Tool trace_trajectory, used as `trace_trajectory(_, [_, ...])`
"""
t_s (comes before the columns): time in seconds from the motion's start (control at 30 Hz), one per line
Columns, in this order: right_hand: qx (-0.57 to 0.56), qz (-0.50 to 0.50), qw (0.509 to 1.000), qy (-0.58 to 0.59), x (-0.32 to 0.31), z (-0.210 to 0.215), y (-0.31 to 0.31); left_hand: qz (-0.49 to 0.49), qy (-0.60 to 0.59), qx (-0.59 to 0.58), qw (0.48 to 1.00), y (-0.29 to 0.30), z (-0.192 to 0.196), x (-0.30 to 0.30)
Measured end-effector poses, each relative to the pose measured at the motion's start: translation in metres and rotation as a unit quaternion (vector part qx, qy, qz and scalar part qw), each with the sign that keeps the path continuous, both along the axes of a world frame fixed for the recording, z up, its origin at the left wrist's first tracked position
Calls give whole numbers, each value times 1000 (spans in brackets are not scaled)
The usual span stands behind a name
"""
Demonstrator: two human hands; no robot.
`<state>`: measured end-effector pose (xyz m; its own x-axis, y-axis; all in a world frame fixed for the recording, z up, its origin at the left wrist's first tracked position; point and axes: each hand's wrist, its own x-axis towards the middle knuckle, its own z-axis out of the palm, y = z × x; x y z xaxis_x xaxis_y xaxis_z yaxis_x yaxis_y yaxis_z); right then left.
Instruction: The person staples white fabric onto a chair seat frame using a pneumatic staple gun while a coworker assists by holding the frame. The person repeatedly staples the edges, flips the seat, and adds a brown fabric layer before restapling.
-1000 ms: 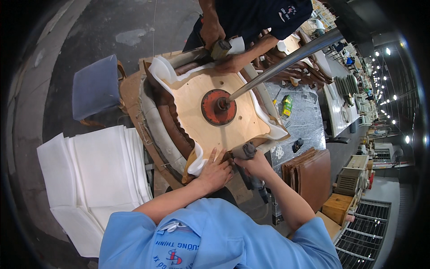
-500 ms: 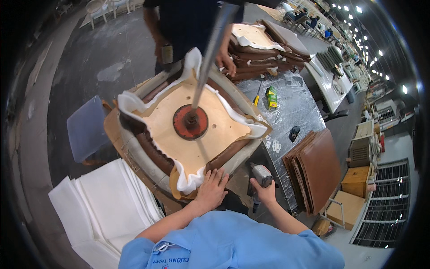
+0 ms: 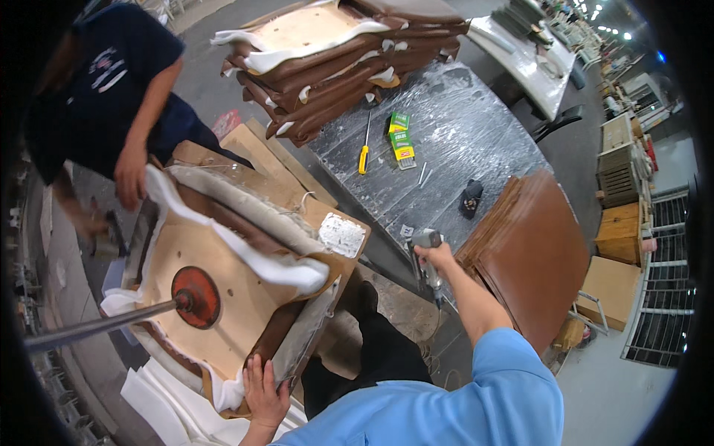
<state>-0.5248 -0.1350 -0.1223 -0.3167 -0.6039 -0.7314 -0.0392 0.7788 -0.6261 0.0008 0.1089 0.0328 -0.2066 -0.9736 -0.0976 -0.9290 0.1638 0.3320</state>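
Note:
A seat panel [image 3: 236,286] of pale board lies on a padded frame, with white foam [image 3: 223,236] and brown leather [image 3: 277,338] around its edges. A red disc [image 3: 196,297] on a metal rod [image 3: 104,321] presses on its middle. My left hand [image 3: 265,394] rests with fingers stretched over the leather and foam at the near corner. At the table's near edge, my right hand [image 3: 440,259] is closed around a grey staple gun [image 3: 425,273] with a hose below it. Across the panel, a co-worker's hand [image 3: 132,177] touches the foam; the other, blurred, holds a dark tool.
A film-covered table [image 3: 461,111] carries a yellow-handled screwdriver [image 3: 364,157], green-yellow boxes [image 3: 401,141], a black object [image 3: 470,198] and stacked brown sheets [image 3: 532,256]. Upholstered seats [image 3: 320,97] are piled at its far left. White foam sheets [image 3: 160,405] lie below the panel.
My view has swung right, so the panel now appears further left. The staple gun in my right hand has moved out to the table edge. The co-worker has shifted left around the panel.

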Motion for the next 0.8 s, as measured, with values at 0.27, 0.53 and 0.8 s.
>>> trace_trajectory(0.27, [88, 30, 991, -95, -70, -59, -131, 29, -63, 5, 998, -11, 6, -19])
trace_trajectory(0.53, [74, -7, 994, -80, -102, -96, -134, 62, -86, 30, 994, -7, 19, -25])
trace_trajectory(0.8, [-114, 96, 955, 257, -44, -37, -112, 49, -43, -9, 998, 0, 2, -8])
